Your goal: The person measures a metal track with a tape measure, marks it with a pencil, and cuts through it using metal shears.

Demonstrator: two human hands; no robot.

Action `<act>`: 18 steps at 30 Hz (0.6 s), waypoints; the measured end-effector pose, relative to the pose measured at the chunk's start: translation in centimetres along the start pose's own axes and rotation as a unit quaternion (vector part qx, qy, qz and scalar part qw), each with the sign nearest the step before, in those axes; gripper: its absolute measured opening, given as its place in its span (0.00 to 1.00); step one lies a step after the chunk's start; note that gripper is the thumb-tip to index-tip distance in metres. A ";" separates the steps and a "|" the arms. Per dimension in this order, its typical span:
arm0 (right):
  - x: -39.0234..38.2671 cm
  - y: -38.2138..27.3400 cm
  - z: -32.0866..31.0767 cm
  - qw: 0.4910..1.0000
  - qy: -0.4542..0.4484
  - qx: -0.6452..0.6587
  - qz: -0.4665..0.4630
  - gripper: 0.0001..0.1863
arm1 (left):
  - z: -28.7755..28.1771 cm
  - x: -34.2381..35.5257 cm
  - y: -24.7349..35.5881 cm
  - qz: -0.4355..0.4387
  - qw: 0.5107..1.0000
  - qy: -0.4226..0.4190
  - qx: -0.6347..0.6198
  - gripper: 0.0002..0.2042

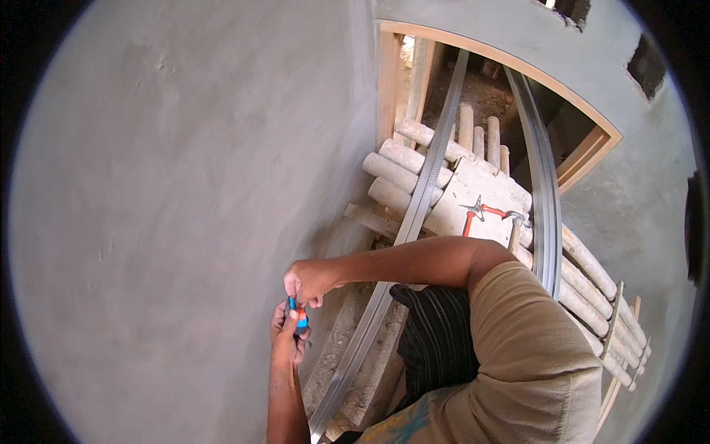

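Observation:
Close to the grey wall, my left hand (287, 330) is wrapped round a small blue, orange and black tool (301, 318) that could be a tape measure. My right hand (312, 280) bends over its top end with fingers curled in a pinch. Fingers cover much of the tool, so its exact kind does not show. To the right of both hands, a long metal channel (362, 330) runs from the lower edge up through the wooden-framed opening.
A second metal channel (545, 200) lies farther right. Red-handled snips (479, 210) and a hammer (516, 220) rest on a whitish board (473, 185) over round poles (399, 174). The grey plastered wall (163, 222) stands at left; a wooden frame (510, 50) surrounds the far opening.

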State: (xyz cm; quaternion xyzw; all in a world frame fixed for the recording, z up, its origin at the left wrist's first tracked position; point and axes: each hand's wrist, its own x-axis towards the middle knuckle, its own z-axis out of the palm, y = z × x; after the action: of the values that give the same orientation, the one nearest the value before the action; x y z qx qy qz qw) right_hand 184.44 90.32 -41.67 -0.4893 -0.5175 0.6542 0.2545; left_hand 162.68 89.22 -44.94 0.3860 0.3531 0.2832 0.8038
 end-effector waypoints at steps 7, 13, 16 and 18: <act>-0.2 -0.7 -0.4 0.988 -0.049 -0.141 0.045 0.15 | 0.5 -1.1 -0.2 -0.055 0.997 0.025 0.047 0.18; -1.4 2.7 -1.3 0.995 -0.098 -0.034 0.015 0.12 | 1.2 -1.5 -1.5 -0.099 0.992 0.026 0.070 0.16; -2.8 5.3 -1.6 0.990 -0.119 0.079 -0.015 0.09 | 0.3 -1.6 -2.1 -0.138 0.982 0.003 0.130 0.17; -4.6 7.3 -3.0 0.984 -0.125 0.117 -0.045 0.08 | -0.9 -2.0 -2.6 -0.158 0.971 -0.015 0.180 0.18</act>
State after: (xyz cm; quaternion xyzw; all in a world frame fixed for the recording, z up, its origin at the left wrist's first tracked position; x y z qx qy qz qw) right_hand 190.19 85.31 -46.65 -0.3469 -0.4863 0.7543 0.2724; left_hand 161.28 86.72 -46.79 0.4679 0.4429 0.0782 0.7608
